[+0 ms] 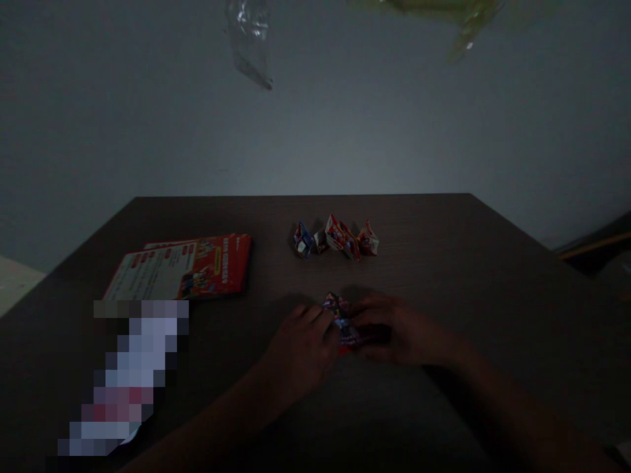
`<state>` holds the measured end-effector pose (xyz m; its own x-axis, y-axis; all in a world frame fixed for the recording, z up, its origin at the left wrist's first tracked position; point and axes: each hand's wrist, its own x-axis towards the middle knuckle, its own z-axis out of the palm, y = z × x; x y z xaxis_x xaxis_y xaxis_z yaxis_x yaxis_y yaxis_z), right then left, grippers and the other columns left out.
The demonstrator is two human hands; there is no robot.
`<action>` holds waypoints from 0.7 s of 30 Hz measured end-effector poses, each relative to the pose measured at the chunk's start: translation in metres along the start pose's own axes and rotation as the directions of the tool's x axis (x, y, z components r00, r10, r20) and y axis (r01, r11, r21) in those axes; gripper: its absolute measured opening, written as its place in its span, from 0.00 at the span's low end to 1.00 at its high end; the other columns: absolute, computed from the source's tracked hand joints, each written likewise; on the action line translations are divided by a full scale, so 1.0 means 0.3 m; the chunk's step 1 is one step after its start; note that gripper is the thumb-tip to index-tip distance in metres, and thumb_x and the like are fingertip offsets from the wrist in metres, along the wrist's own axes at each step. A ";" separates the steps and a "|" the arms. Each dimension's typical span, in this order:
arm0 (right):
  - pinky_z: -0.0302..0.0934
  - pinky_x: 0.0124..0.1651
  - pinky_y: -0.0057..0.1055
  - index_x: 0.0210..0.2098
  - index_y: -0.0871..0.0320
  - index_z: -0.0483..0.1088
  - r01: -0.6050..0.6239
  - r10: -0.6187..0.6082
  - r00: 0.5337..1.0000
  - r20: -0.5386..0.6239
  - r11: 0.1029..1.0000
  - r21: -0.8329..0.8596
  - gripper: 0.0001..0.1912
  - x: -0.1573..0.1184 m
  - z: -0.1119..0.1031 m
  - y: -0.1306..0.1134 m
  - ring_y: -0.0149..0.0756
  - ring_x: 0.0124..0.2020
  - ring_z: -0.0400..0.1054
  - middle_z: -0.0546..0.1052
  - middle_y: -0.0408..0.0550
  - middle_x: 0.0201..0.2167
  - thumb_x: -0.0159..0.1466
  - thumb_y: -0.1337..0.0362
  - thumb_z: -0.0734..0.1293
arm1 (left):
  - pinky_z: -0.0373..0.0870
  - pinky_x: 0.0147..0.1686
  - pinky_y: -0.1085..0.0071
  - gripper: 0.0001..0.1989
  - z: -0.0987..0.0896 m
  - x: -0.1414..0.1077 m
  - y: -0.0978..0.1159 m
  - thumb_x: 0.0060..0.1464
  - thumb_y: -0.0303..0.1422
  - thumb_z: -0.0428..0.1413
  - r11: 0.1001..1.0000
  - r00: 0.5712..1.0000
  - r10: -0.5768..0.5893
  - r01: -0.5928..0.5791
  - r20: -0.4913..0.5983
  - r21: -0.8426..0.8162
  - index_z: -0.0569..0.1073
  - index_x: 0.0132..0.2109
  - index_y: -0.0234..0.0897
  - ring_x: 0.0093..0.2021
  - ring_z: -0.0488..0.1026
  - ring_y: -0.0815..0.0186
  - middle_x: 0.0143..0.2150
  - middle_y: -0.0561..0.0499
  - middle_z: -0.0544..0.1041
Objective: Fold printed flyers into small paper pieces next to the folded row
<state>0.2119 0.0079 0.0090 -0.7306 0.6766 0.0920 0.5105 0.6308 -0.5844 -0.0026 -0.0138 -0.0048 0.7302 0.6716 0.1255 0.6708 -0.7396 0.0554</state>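
Note:
Near the middle of the dark table (444, 263), a small folded piece of colourful printed paper (348, 332) is between my two hands. My left hand (304, 345) grips its left side, fingers bent and pressed to it. From the right, my right hand (407, 328) has its thumb and fingers closed on the other edge. The dim light and my fingers hide part of the folds. Just beyond my hands stand several folded paper shapes, among them a blue one (302, 242), a red one (342, 236) and a red and white one (369, 240).
A stack of red and white printed leaflets (170, 269) lies on the left. In front of it is a bright, blurred-out object (140, 368). A clear plastic bag (251, 43) hangs on the wall (345, 131) behind the table, and something yellowish (468, 26) hangs at upper right.

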 end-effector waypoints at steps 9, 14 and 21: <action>0.60 0.50 0.39 0.42 0.57 0.71 0.012 0.001 0.999 0.040 0.944 -0.329 0.11 -0.003 0.023 -0.027 0.39 0.45 0.65 0.72 0.50 0.44 0.60 0.68 0.64 | 0.66 0.40 0.63 0.09 0.001 0.004 0.020 0.56 0.27 0.50 0.998 0.997 -0.058 0.057 0.043 0.022 0.73 0.43 0.34 0.42 0.69 0.60 0.42 0.47 0.74; 0.59 0.54 0.40 0.50 0.60 0.67 0.002 0.023 0.998 0.055 0.904 -0.428 0.17 -0.006 0.034 -0.035 0.42 0.50 0.63 0.69 0.53 0.50 0.61 0.67 0.62 | 0.58 0.56 0.62 0.22 0.022 -0.005 0.018 0.58 0.31 0.47 0.997 0.997 -0.074 0.074 -0.037 0.011 0.63 0.58 0.28 0.59 0.60 0.57 0.60 0.41 0.65; 0.60 0.54 0.43 0.56 0.60 0.63 0.031 -0.013 0.999 0.038 0.849 -0.528 0.21 0.002 0.050 -0.051 0.45 0.55 0.61 0.66 0.53 0.57 0.63 0.67 0.61 | 0.54 0.59 0.61 0.22 0.046 -0.003 0.010 0.60 0.33 0.44 0.996 0.997 -0.082 0.082 0.010 0.025 0.63 0.59 0.28 0.63 0.56 0.58 0.63 0.41 0.61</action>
<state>0.1967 -0.0071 0.0059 -0.7538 0.6535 0.0685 0.6500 0.7569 -0.0676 0.0005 -0.0162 -0.0184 0.6740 0.7303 0.1108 0.7312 -0.6810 0.0403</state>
